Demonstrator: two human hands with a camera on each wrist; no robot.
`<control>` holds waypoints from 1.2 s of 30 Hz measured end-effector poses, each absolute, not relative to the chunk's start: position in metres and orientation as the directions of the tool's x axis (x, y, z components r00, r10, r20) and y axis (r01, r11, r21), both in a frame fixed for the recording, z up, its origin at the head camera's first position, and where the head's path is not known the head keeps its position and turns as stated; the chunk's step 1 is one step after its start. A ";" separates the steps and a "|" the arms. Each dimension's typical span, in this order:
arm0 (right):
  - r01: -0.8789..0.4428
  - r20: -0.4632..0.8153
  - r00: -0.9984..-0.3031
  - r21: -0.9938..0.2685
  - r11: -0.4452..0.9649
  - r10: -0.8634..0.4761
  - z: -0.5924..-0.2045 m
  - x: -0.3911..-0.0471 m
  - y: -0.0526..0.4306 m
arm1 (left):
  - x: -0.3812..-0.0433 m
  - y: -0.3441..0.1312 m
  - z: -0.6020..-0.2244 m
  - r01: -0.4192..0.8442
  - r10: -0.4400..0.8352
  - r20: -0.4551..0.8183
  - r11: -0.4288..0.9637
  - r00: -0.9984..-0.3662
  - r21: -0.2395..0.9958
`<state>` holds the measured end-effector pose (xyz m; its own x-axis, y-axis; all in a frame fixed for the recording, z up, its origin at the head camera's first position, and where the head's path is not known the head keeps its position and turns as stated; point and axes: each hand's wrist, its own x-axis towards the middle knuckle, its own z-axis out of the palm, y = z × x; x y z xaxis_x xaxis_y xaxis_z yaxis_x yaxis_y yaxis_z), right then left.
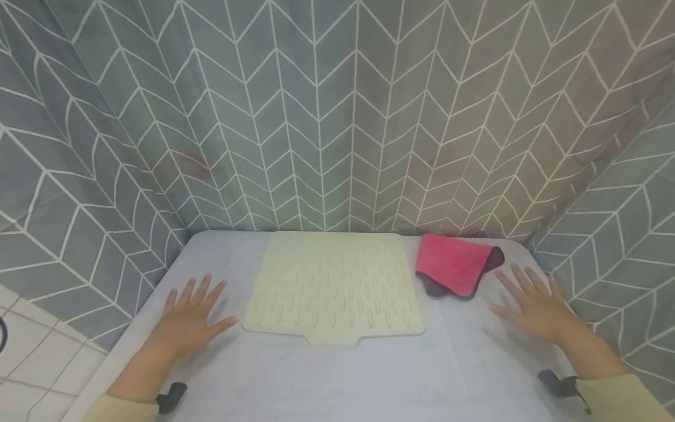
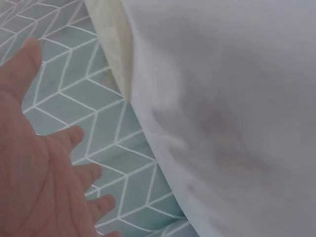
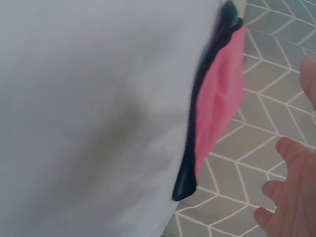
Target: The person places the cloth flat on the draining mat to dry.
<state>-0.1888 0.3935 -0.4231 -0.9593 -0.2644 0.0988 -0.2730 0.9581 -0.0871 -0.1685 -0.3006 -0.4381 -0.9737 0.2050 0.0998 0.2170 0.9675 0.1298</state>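
Note:
My left hand (image 1: 188, 322) hovers palm down at the left of the white-covered table, its fingers spread and holding nothing. To its right lies a cream ridged mat (image 1: 337, 287) with a short tab at its near edge. My right hand (image 1: 538, 308) is likewise spread and bare, over the table's right side. Nearest to it is a pink cloth (image 1: 456, 264) with a dark underside and edging, lying loosely folded beside the mat. In the right wrist view the cloth (image 3: 219, 98) shows apart from the fingers. The left wrist view catches only a strip of the mat (image 2: 114, 44).
The table's white cover (image 1: 316, 387) runs to the near edge. Grey curtain fabric (image 1: 332, 117) with white zigzag lines hangs behind and along both sides. White tiles (image 1: 42, 351) show at the lower left. Each wrist wears a dark strap (image 1: 171, 398).

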 end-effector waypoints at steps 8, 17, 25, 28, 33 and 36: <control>-0.246 0.101 -0.968 -0.195 0.950 -0.230 -0.411 -0.195 0.375 | -0.171 -0.276 -0.432 0.205 0.198 0.055 0.953 -0.979 0.221; -0.249 0.118 -0.967 -0.288 0.925 -0.224 -0.399 -0.213 0.350 | -0.175 -0.267 -0.439 0.156 0.167 -0.017 0.948 -0.986 0.279; -0.243 0.121 -0.969 -0.354 0.903 -0.214 -0.397 -0.231 0.333 | -0.184 -0.259 -0.446 0.144 0.182 -0.089 0.934 -0.979 0.327; -0.238 0.118 -0.971 -0.394 0.888 -0.207 -0.399 -0.241 0.329 | -0.187 -0.257 -0.447 0.122 0.173 -0.126 0.934 -0.977 0.334; -0.249 0.149 -0.968 -0.441 0.862 -0.203 -0.398 -0.255 0.322 | -0.191 -0.255 -0.443 0.111 0.171 -0.150 0.934 -0.974 0.340; -0.284 0.189 -0.957 -0.450 0.847 -0.220 -0.396 -0.263 0.314 | -0.193 -0.255 -0.442 0.109 0.176 -0.169 0.932 -0.970 0.346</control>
